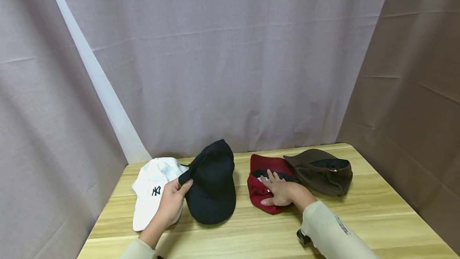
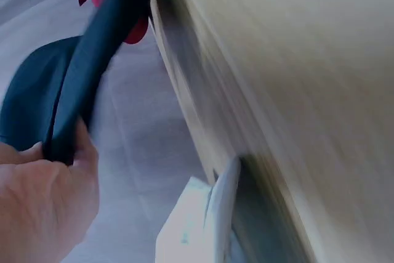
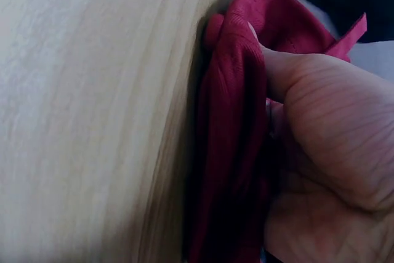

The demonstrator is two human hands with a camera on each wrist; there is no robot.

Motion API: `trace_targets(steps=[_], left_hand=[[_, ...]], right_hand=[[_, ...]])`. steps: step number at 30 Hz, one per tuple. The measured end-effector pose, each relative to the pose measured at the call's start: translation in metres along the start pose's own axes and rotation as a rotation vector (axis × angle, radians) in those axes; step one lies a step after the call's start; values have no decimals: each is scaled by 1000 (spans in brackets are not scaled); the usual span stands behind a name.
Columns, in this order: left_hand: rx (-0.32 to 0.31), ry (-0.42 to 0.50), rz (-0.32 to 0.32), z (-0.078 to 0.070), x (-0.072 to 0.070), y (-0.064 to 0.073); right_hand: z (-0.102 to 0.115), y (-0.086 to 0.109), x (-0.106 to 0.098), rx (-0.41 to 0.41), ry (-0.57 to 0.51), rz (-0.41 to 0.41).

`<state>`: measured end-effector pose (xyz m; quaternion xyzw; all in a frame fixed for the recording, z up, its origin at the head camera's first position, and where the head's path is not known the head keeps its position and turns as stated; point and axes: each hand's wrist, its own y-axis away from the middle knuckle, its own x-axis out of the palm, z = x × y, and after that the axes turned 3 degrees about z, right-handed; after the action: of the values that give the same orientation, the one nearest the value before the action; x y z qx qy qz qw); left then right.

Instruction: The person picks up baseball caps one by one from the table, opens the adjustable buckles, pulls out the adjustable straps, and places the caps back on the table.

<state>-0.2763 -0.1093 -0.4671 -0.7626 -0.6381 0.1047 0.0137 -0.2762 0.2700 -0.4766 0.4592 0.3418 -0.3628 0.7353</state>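
Note:
My left hand (image 1: 172, 201) pinches the edge of a black baseball cap (image 1: 212, 191) between thumb and fingers. The cap is held tilted, its brim toward me; in the left wrist view it stands off the table. Just left of it lies a white cap (image 1: 146, 181) with a dark embroidered logo, partly behind my left forearm. With fingers spread, my right hand (image 1: 284, 192) rests on a red cap (image 1: 267, 163), whose brim points to the back. The right wrist view shows my thumb against the folded red cloth (image 3: 231, 90).
A dark brown cap (image 1: 323, 187) lies at the right, its brim overlapping the red one. All the caps are near the back of a wooden table (image 1: 230, 239). Grey curtains (image 1: 230, 71) hang behind it, and a brown cloth (image 1: 406, 111) at the right.

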Motion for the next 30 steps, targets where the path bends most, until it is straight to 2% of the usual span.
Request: trace_targets(steps=[3,6,11,17,19,24,30], left_hand=[[-117,57,48,2,3,-10],[-188,27,65,5,5,-18],[-241,-87,56,10,8,-29],[-314,-206,48,13,8,-32],[-313,-220,67,13,7,-31],[-276,-247,106,12,8,-28],[-206,-328,63,13,13,-24]], right_hand=[[2,0,-1,3,0,1],[3,0,-2,6,-4,1],[4,-1,-2,14,-4,-2],[0,-8,1,5,-14,3],[-6,-15,5,-1,-8,-2],[-3,-14,3,-5,-15,-6],[1,-4,1,5,-23,-15]])
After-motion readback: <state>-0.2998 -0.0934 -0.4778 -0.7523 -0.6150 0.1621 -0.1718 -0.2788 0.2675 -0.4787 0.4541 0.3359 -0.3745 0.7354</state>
